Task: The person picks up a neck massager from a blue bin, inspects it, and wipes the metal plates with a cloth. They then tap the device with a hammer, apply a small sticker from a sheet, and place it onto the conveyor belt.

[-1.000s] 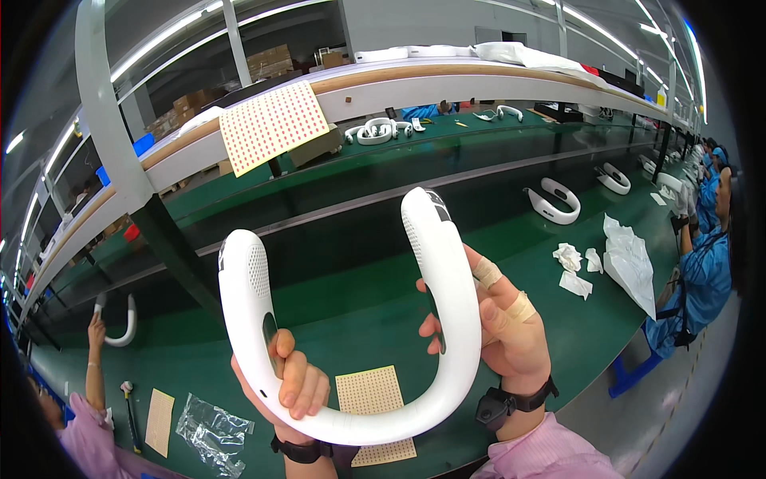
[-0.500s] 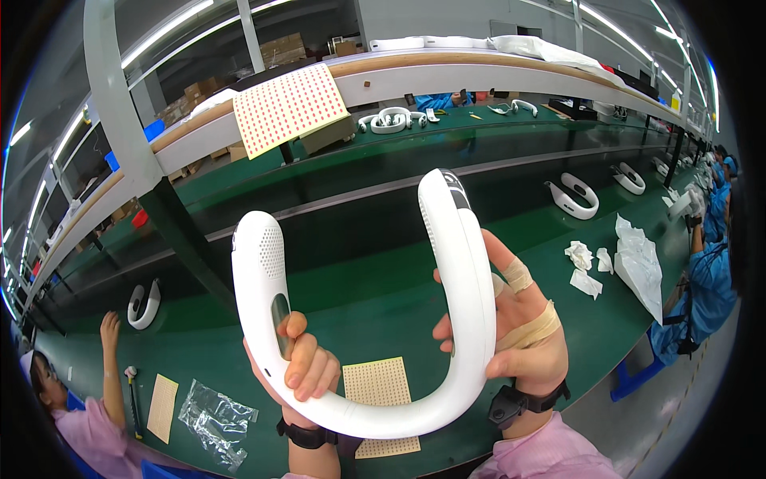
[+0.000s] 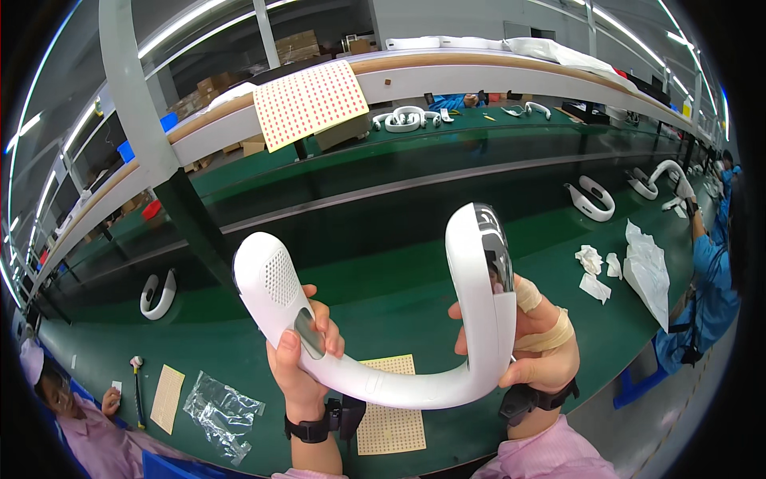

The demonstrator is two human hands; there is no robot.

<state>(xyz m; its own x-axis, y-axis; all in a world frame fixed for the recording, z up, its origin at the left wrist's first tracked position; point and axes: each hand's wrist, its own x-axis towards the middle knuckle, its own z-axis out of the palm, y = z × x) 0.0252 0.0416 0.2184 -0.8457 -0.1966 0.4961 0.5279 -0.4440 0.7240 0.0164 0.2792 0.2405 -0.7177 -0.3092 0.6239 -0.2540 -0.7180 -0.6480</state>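
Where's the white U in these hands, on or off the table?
Off: the left hand and right hand hold the white U raised, partly hiding the dotted sheet below.

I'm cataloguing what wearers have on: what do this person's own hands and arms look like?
Black straps with chunky black units circle both wrists. The right hand has strips of beige tape; none shows on the left hand. Neither is gloved. The sleeves are light pink, apparently finely striped.
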